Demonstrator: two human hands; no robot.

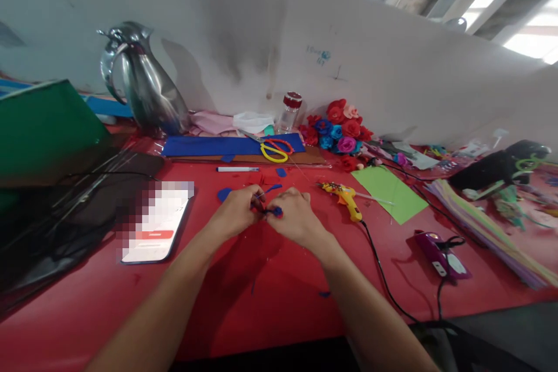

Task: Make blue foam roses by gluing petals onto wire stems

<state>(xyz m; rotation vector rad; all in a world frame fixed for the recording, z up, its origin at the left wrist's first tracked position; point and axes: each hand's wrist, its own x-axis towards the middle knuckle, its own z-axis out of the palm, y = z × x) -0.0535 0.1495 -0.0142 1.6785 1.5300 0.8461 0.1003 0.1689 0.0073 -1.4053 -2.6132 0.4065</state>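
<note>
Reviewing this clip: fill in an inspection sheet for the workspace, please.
Surface: red tabletop with blue scraps scattered over it.
Work in hand: small blue piece; its detail is too small to tell.
Clutter: phone, scissors on a blue strip, yellow glue gun, bunch of flowers.
Hands: right hand pinches the piece; left hand is close beside it, grip unclear.
Cables: black cord trails from the glue gun toward the near edge.
Surroundings: pale wall behind; other people, nothing seen.

Craft workspace: glue gun (350, 203), scissors (262, 140) and artificial flowers (336, 131) on red tabletop (279, 314).
</note>
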